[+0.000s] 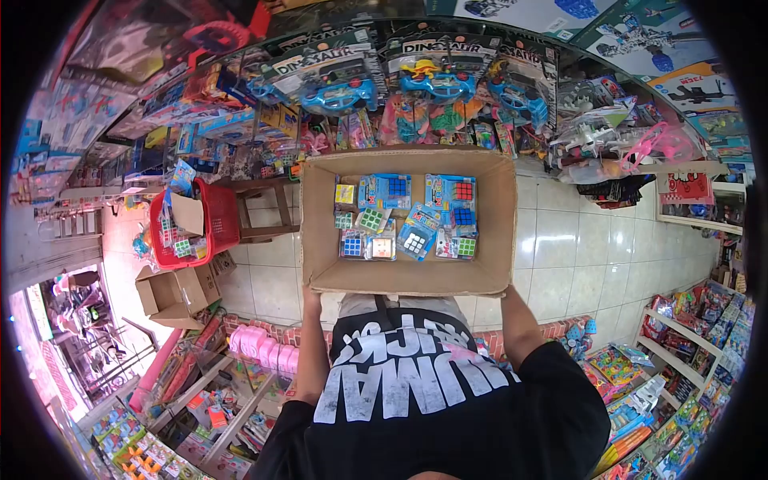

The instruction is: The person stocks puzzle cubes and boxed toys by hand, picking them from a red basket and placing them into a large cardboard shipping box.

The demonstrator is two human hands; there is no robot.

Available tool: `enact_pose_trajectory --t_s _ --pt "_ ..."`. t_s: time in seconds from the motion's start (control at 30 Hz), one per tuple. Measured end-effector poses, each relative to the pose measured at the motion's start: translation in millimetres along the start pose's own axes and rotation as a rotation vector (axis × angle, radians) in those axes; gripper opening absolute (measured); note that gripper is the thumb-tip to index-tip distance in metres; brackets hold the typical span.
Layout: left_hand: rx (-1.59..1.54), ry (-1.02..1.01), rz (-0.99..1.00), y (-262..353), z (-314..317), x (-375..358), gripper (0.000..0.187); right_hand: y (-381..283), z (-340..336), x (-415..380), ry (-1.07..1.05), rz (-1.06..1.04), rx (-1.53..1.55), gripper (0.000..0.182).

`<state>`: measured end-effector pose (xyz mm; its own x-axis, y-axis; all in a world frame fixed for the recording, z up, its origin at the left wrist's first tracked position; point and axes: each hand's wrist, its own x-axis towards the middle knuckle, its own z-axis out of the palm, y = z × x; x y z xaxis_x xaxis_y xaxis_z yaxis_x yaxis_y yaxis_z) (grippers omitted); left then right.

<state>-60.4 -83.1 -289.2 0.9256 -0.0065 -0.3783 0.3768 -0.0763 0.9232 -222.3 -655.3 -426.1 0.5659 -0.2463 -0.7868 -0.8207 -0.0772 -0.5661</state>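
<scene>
An open cardboard box (408, 280) is held level in front of my body. At its near left corner my left hand (311, 298) grips the side, with the fingers mostly hidden. My right hand (510, 296) has hold of the near right corner, its fingers also largely out of sight behind the cardboard. Inside lie several packaged puzzle cubes: a blue-faced cube (398, 187) and a red-faced cube (462, 190) on blue cards, a white-faced cube (414, 243), and a green-faced cube (371, 219). A small yellow box (345, 194) sits in the far left corner.
A red basket (214, 220) with more cubes stands left, beside a wooden stool (264, 210). Below it is a smaller open carton (178, 294). Hanging dinosaur toy packs (340, 94) line the far side. White floor tiles (580, 240) show at right.
</scene>
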Motion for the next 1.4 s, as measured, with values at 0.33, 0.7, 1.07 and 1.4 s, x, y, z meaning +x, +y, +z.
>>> enact_pose_trajectory --t_s 0.33,0.7,1.07,1.4 --pt "0.118 -0.081 -0.911 -138.8 -128.7 -120.3 0.044 -33.4 108.9 -122.8 -0.207 0.379 -0.423 0.044" --pt "0.002 0.109 -0.683 -151.7 -250.3 -205.5 0.040 -89.4 257.3 -86.9 -0.128 -0.009 -0.782 0.035" --pt "-0.331 0.286 -0.828 -258.1 -270.9 -309.6 0.038 -181.7 395.0 -119.0 -0.319 -0.107 -0.897 0.037" --pt "-0.543 0.423 -0.738 -303.0 -293.7 -314.1 0.037 -231.0 469.1 -107.8 -0.430 0.038 -1.222 0.034"
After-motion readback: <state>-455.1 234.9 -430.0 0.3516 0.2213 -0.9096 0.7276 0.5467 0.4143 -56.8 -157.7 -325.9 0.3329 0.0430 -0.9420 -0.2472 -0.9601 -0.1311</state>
